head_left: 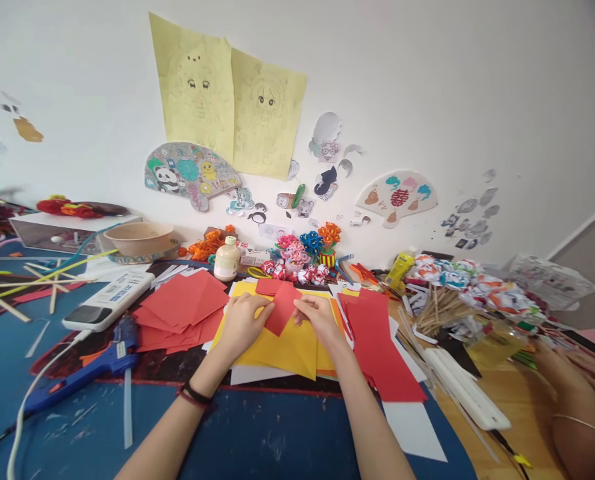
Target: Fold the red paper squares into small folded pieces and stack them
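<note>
A small square of red paper point(282, 311), turned corner-down, is held up between my two hands. My left hand point(244, 323) pinches its left edge with thumb and fingers. On the other side, the fingertips of my right hand point(322, 320) close on its right edge. Beneath the hands lies a stack of yellow paper point(282, 353) with white sheets under it. Another red piece point(267, 287) lies behind, partly covered by the held square. To the left is a pile of red paper squares point(187, 310); to the right, larger red sheets point(377, 340).
A blue glue gun point(84, 370) and a white power strip point(110, 301) with its cable lie at left. A cream glue bottle point(226, 259) stands behind the paper. Craft flowers point(310, 247) line the wall. Another person's arm point(577, 407) is at far right, near a second power strip point(467, 387).
</note>
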Tool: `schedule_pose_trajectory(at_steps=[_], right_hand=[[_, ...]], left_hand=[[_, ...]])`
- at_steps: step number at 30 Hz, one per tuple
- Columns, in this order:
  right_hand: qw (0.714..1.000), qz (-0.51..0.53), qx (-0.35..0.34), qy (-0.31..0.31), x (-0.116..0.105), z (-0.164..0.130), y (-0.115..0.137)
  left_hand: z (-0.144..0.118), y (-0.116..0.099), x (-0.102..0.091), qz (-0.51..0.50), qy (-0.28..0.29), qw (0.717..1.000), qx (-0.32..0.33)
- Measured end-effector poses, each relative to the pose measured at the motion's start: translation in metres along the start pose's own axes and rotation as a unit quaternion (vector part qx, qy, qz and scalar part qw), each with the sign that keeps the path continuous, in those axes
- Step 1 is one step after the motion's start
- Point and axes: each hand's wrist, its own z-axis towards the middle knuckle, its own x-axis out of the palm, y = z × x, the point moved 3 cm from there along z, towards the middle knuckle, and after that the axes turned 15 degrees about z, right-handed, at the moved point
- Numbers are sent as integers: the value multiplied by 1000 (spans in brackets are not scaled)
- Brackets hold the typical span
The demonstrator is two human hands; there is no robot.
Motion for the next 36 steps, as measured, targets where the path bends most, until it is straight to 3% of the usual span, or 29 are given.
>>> schedule_pose_trajectory(at_steps=[4, 6, 11, 17, 22, 27, 31, 36], right_hand=[[991, -68, 62, 92, 5, -4, -1], [984, -104, 71, 123, 7, -6, 0], [983, -168, -43, 54, 7, -3, 1], [969, -214, -94, 86, 17, -4, -2], [960, -235, -135, 70, 25, -8, 4], [969, -207, -135, -4, -6, -4, 13], [969, -172, -147, -98, -35, 2, 17], [977, -139, -147, -70, -18, 2, 11]], left_hand=[[1, 3, 2, -110, 18, 993, -26], [1, 1, 1, -115, 34, 993, -13], [-1, -6, -4, -17, 65, 997, 23], [-3, -14, -2, 11, 72, 997, 28], [-4, -19, -2, -5, 103, 994, 32], [-1, -7, -8, -1, 100, 994, 39], [3, 9, -9, 23, 74, 997, -9], [2, 6, 1, -27, 39, 998, -40]])
